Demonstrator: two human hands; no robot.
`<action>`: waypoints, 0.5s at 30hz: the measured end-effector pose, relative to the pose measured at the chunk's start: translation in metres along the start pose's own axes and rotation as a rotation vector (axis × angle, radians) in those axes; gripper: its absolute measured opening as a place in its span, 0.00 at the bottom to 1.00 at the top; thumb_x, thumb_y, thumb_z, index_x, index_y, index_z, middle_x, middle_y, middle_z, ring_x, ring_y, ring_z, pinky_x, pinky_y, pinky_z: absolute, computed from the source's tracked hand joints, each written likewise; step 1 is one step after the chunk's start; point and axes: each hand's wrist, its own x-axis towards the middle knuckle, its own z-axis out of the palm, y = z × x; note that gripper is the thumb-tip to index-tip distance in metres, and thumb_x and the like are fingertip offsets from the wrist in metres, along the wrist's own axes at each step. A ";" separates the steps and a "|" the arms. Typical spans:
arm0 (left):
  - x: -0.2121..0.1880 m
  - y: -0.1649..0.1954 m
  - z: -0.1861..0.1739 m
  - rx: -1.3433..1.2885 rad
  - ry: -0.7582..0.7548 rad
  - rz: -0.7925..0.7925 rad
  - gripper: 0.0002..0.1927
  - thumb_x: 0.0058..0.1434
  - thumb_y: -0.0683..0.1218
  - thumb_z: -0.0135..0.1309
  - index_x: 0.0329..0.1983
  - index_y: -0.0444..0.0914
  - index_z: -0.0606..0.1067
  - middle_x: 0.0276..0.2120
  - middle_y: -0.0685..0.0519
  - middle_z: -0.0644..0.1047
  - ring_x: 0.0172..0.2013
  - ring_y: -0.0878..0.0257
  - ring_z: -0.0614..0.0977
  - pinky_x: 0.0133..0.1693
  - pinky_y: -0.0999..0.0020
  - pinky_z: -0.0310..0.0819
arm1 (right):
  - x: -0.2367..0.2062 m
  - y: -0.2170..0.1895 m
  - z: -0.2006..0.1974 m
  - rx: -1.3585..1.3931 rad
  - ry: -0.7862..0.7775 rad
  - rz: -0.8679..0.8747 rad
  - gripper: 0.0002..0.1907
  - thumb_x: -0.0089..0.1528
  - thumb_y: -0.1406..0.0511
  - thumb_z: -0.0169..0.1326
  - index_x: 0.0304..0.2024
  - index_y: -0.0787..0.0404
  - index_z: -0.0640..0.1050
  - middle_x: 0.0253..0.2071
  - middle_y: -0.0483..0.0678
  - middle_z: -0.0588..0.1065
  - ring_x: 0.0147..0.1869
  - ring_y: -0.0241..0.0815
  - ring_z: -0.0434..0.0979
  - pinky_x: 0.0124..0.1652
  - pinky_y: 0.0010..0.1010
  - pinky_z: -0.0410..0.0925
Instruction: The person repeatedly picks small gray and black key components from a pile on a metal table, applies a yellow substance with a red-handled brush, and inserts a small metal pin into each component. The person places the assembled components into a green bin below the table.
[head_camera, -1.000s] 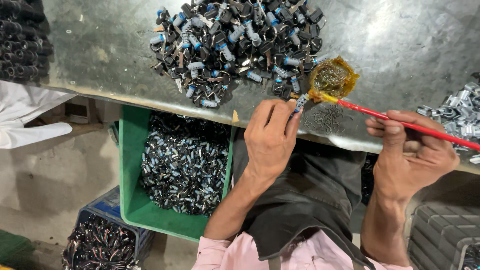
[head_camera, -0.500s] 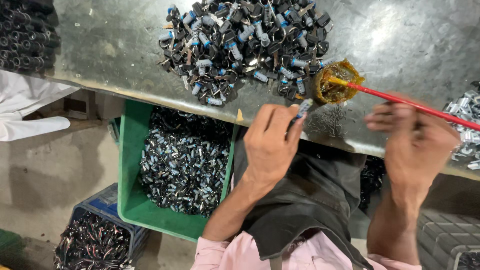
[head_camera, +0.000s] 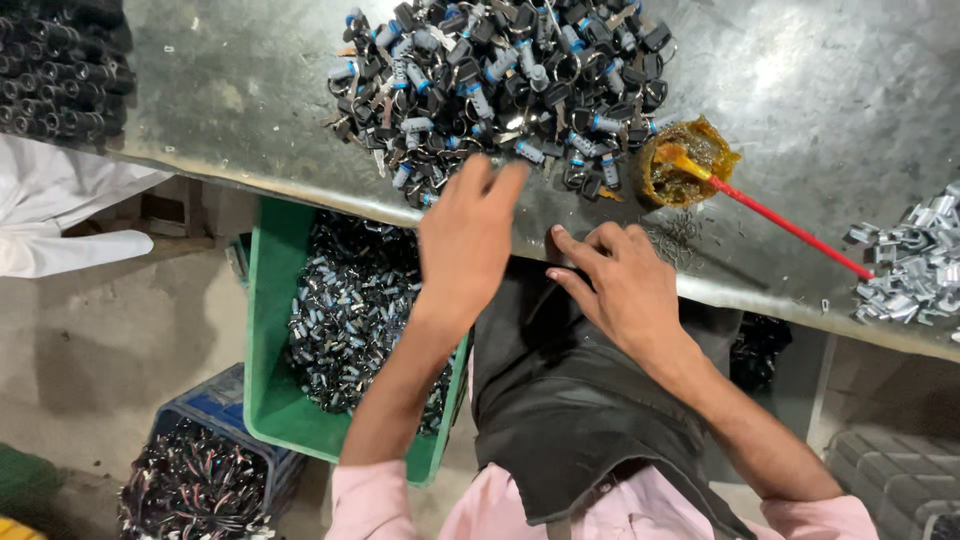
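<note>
Here, at the metal surface (head_camera: 250, 90), seen from above:

My left hand (head_camera: 468, 235): fingers spread and empty, reaching toward the near edge of the heap of small lock parts (head_camera: 500, 80), not quite touching it as far as I can tell.

My right hand (head_camera: 620, 285): open, fingers loosely apart, resting at the surface's near edge, holding nothing.

Grease pot (head_camera: 685, 165): small amber-smeared tub just right of the heap, a red-handled brush (head_camera: 790, 228) lying in it and slanting off to the right.

Progress, as I judge it: the green crate (head_camera: 262, 330) below my left arm is well filled with parts, yet a large heap remains on the surface.

Other stock: silver metal clips (head_camera: 915, 270) at the right edge; a blue crate (head_camera: 215, 400) of parts on the floor.

Labels: none legible.
</note>
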 end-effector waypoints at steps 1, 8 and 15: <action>0.014 0.004 0.010 0.013 0.015 0.002 0.15 0.60 0.40 0.54 0.50 0.43 0.76 0.42 0.50 0.74 0.43 0.53 0.79 0.36 0.57 0.76 | 0.001 0.000 0.001 -0.027 -0.017 0.012 0.24 0.56 0.56 0.64 0.55 0.49 0.81 0.35 0.45 0.71 0.40 0.49 0.70 0.34 0.39 0.68; 0.028 -0.001 0.004 -0.116 0.284 0.234 0.10 0.63 0.41 0.57 0.46 0.41 0.71 0.41 0.49 0.73 0.42 0.49 0.78 0.41 0.60 0.75 | -0.015 -0.001 0.014 0.024 0.093 0.075 0.18 0.58 0.64 0.64 0.52 0.49 0.83 0.34 0.44 0.70 0.40 0.45 0.71 0.36 0.37 0.68; -0.045 0.033 -0.012 -1.599 -0.109 -0.377 0.12 0.74 0.42 0.49 0.58 0.36 0.68 0.39 0.53 0.75 0.40 0.66 0.77 0.46 0.70 0.76 | -0.034 0.002 -0.006 0.641 0.275 0.153 0.11 0.58 0.76 0.64 0.41 0.60 0.81 0.39 0.46 0.76 0.41 0.36 0.76 0.40 0.24 0.70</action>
